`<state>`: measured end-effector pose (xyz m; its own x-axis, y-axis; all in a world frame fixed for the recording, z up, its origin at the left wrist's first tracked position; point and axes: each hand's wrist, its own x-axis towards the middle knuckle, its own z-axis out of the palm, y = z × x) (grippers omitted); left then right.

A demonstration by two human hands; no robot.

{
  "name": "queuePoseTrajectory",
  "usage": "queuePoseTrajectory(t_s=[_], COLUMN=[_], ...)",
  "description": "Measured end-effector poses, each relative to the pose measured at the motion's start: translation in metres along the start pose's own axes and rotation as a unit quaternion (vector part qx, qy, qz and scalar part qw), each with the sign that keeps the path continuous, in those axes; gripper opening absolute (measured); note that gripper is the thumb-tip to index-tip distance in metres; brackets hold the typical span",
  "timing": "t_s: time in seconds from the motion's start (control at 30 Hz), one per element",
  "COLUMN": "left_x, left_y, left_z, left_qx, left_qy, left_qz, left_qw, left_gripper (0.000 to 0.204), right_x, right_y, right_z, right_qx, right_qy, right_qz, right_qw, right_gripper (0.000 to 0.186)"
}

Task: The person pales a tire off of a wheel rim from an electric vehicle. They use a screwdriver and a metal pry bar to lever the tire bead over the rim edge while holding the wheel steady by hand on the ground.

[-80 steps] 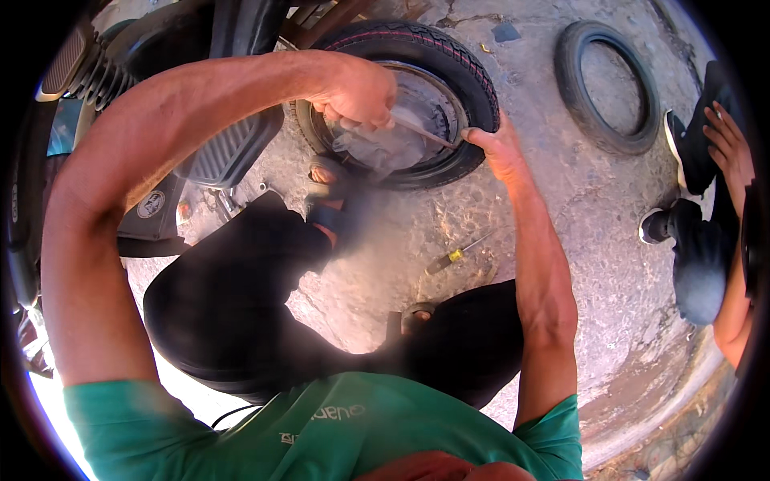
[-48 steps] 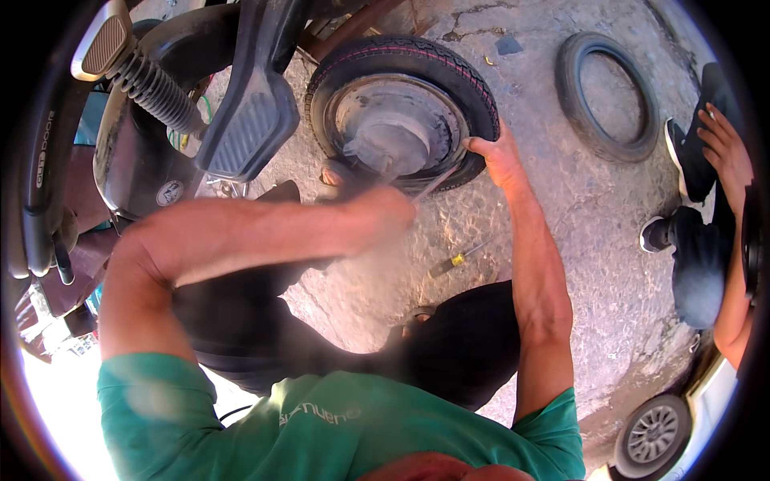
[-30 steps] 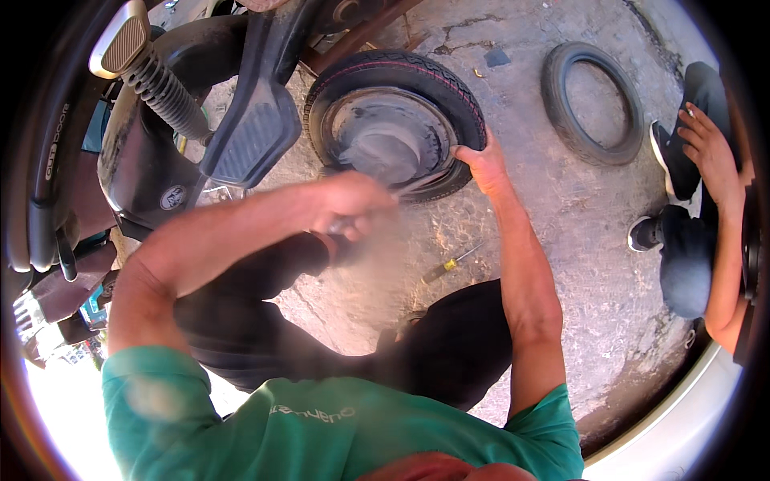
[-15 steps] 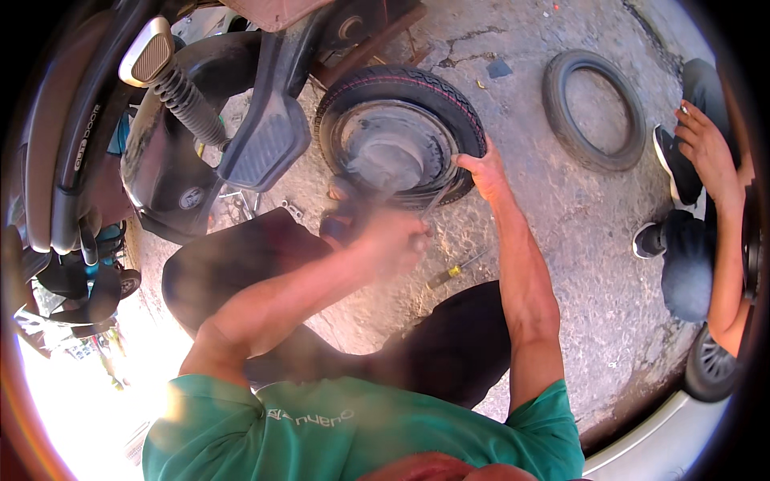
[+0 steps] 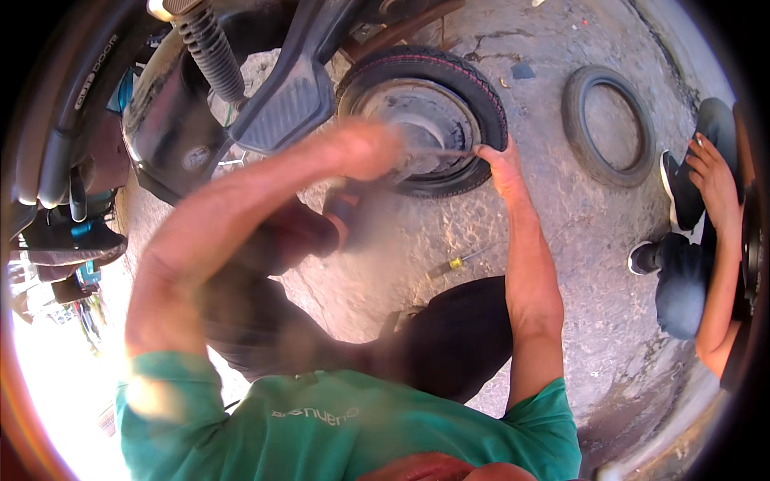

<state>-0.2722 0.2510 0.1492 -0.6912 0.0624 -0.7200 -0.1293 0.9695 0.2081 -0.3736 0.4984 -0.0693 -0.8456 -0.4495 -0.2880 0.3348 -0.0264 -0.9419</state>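
A wheel with a black tyre (image 5: 484,100) and a dusty grey rim (image 5: 375,104) lies tilted on the ground in front of me. My right hand (image 5: 504,167) grips the tyre's right side, its thumb pressed at the rim edge. Over the wheel's near left part, my left hand (image 5: 373,150) is closed and blurred by motion. From it a thin metal rod (image 5: 441,151) reaches across the rim toward my right thumb; its handle is hidden in my fist. A screwdriver (image 5: 446,268) with a yellow and black handle rests on the ground between my knees and the wheel.
A scooter with a ribbed grey footboard (image 5: 290,108) and a black bellows (image 5: 212,52) stands close on the left. Another worn tyre (image 5: 573,120) lies flat at the far right. Beside it sits another person, whose hand (image 5: 716,178) holds a small white thing.
My left hand has moved up and left over the wheel, and the rod now lies nearly level across the rim. My right hand still grips the tyre. The view has shifted slightly.
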Motion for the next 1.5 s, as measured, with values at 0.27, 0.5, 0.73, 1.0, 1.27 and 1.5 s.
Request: queuePoseTrajectory(t_s=[0.27,0.5,0.73,1.0,1.27,1.5], left_x=[-0.001,0.004,0.025,0.06,0.071,0.075], left_y=[-0.006,-0.004,-0.015,-0.032,-0.028,-0.03], left_z=[-0.008,-0.014,-0.015,-0.042,-0.07,-0.055], left_qx=[-0.015,-0.003,-0.002,0.043,0.104,0.076], left_qy=[-0.017,-0.028,0.011,-0.015,-0.033,-0.052], left_qz=[0.008,-0.002,0.042,0.161,0.185,0.18], left_qw=[1.0,1.0,0.999,0.986,0.977,0.979], left_gripper=[0.03,0.03,0.03,0.031,0.032,0.035], right_x=[0.0,-0.002,0.005,0.004,0.003,0.005], right_y=[0.003,-0.003,0.01,0.005,0.004,0.008], right_z=[0.006,0.003,-0.003,0.001,0.001,-0.002], right_qx=[-0.012,-0.015,-0.005,0.022,0.017,0.025], right_qy=[-0.014,-0.024,-0.025,-0.035,-0.042,-0.048], right_qz=[0.001,0.004,0.024,0.021,-0.011,0.008], right_qw=[1.0,1.0,0.999,0.999,0.999,0.999], right_gripper=[0.064,0.065,0.065,0.067,0.069,0.068])
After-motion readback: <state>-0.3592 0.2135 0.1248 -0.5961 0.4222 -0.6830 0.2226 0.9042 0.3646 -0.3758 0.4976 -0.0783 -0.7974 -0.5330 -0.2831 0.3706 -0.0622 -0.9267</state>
